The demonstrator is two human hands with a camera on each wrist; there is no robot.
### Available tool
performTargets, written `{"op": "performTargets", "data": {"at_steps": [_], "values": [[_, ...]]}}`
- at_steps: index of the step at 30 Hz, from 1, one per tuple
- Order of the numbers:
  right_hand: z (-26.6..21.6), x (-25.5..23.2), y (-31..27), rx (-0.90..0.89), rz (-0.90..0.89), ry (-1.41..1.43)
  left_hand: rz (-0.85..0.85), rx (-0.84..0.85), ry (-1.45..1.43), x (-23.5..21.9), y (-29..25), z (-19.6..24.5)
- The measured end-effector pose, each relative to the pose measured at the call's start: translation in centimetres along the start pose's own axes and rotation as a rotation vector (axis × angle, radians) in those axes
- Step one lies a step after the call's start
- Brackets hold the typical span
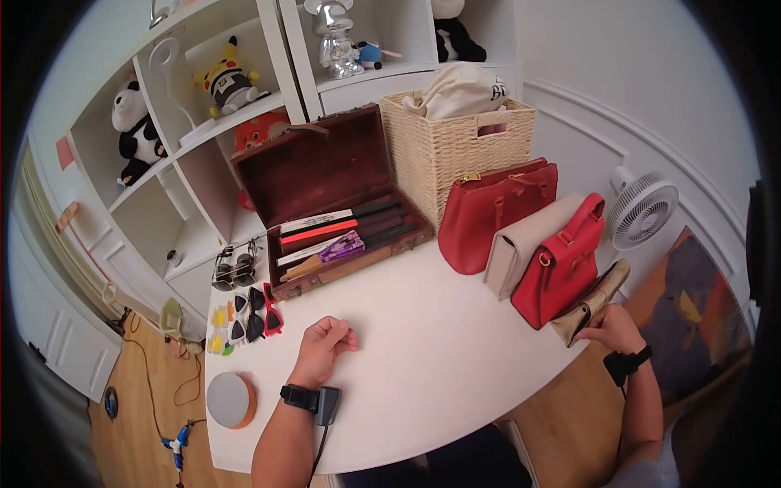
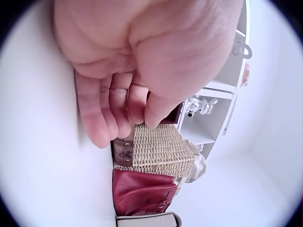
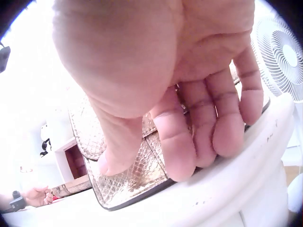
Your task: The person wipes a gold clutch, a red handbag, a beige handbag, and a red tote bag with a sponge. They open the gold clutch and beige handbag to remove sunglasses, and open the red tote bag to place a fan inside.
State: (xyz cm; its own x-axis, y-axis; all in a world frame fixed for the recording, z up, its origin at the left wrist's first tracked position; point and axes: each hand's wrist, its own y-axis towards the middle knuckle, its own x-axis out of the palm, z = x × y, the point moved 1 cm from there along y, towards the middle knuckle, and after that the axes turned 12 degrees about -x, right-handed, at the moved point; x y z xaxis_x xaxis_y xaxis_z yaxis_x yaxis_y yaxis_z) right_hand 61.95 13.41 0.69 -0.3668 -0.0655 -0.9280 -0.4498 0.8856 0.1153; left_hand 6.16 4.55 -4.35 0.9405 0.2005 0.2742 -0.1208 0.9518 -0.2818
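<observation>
A gold snakeskin-textured bag stands at the table's right edge, beside a red handbag. My right hand is at its near side; in the right wrist view the thumb and fairly straight fingers of that hand lie against the front of the gold bag, covering part of it. Over the middle of the white table is my left hand, loosely curled and holding nothing. The left wrist view shows this hand with its fingers bent near the tabletop.
Behind the hands are a beige bag, a larger red handbag, a wicker basket and an open brown case of folded fans. Sunglasses and a round grey-topped speaker are at left. A white fan stands at right.
</observation>
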Motion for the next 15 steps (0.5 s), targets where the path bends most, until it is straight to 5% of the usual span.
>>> {"op": "performTargets", "data": {"at_steps": [11,15], "values": [[-1.7,1.8,0.3,0.082,0.171,0.156,-0.011,0.018,0.038,-0.1,0.0,-0.1],[2.0,3.5,-0.6,-0.126,0.332,0.303,-0.016,0.030,0.032,-0.1,0.2,-0.5]]}}
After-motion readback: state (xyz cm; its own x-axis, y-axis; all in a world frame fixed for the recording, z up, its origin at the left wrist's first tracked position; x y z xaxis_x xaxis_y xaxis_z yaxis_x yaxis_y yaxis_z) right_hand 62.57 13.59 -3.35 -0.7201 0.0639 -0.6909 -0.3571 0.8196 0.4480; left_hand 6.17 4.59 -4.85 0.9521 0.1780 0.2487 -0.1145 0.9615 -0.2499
